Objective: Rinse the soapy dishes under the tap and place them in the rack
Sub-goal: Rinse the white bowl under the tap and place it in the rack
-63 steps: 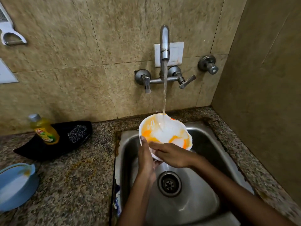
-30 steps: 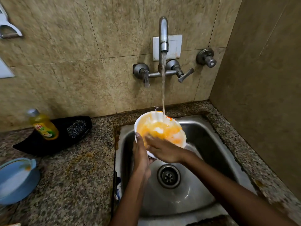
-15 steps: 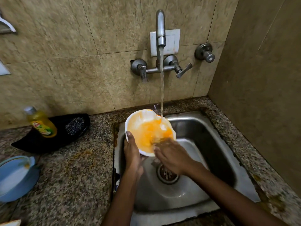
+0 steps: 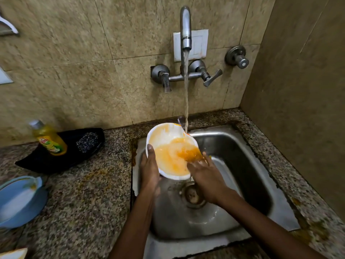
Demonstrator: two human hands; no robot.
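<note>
Bowl (image 4: pixel 168 135), white w/ orange residue, sits tilted over back-left part of steel sink (image 4: pixel 242 146), just under wall tap (image 4: pixel 185 28). Water stream (image 4: pixel 186 90) runs from spout, lands at bowl's far rim. Orange, cloudy water pools inside bowl.

Left hand (image 4: pixel 149 169) grips bowl's left rim: thumb hooked over edge, palm beneath; rest of fingers hidden under bowl. Right hand (image 4: pixel 205 174) is spread wide, fingers straight, tips at bowl's right side in the orange water; motion-blurred, so exact contact can't be told. Holds nothing.

Drain (image 4: pixel 193 195) lies just below bowl, between both forearms.

Speckled granite counter (image 4: pixel 84 202) surrounds sink. On it, left: black tray (image 4: pixel 37 161) w/ yellow dish-soap bottle (image 4: pixel 49 139) leaning on it and dark scrubber (image 4: pixel 87 140) in it. Blue plate (image 4: pixel 18 202) near left edge, well apart from sink. Beige tile wall behind; white switch plate (image 4: pixel 199 43) behind spout.
</note>
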